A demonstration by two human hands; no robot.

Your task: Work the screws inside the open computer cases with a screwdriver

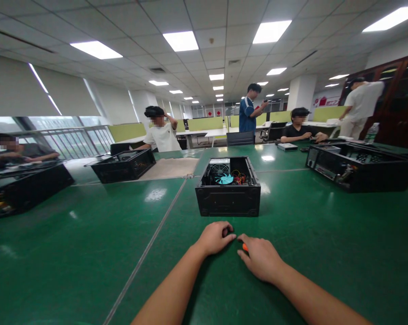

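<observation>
My left hand [215, 238] rests on the green table [177, 280], fingers loosely bent and thumb a little apart, with nothing visible in it. Close beside it on the right, my right hand [262, 258] is closed around a small orange object [245, 247]. Only a bit of orange shows between thumb and fingers; the rest is hidden by the hand. Just beyond both hands stands an open black computer case [228, 201], touched by neither. Inside it I see a light-blue fan [224, 179], a dark round fan grille [219, 169] and coloured wires [239, 177].
Other open computer cases stand at the right [366, 174], left [124, 166] and far left [31, 189]. A beige mat [173, 167] lies beyond the table seam. Several people sit or stand around the room. A clear bottle [372, 132] stands at the back right.
</observation>
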